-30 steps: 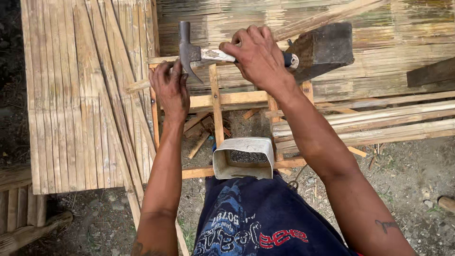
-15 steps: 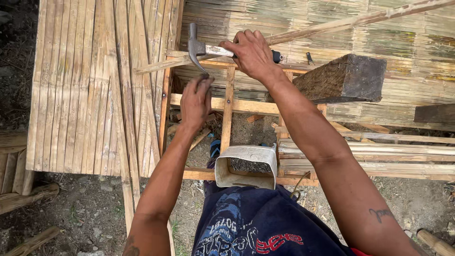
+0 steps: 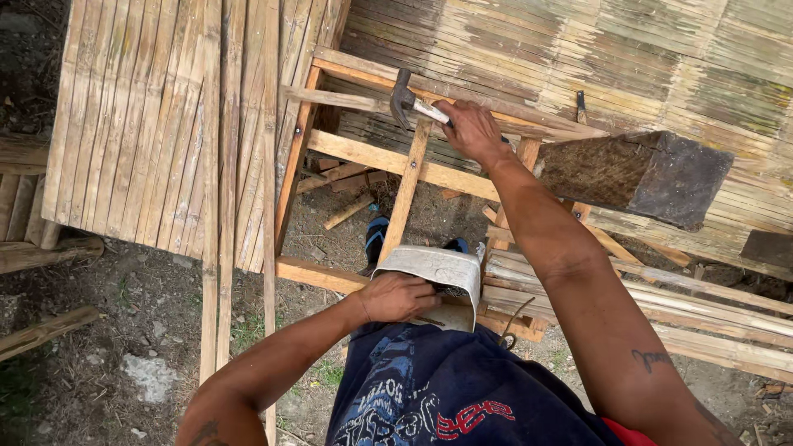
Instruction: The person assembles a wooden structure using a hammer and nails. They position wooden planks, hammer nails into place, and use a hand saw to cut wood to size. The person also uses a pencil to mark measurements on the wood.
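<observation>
Woven bamboo panels [image 3: 140, 124] lie left and far, a dark timber block [image 3: 644, 173] sits right of the wooden frame [image 3: 388, 161], and loose slats [image 3: 661, 306] are stacked near right. Ground below is dirt with offcuts. Right hand [image 3: 471, 132] reaches far with the arm extended, clenched round the handle of a claw hammer [image 3: 406, 101], its head resting over the frame's far rail. Left hand [image 3: 396, 297] is pulled in near the waist, fingers dipped into a cut-open grey container [image 3: 438, 272]; what they grasp inside can't be seen.
</observation>
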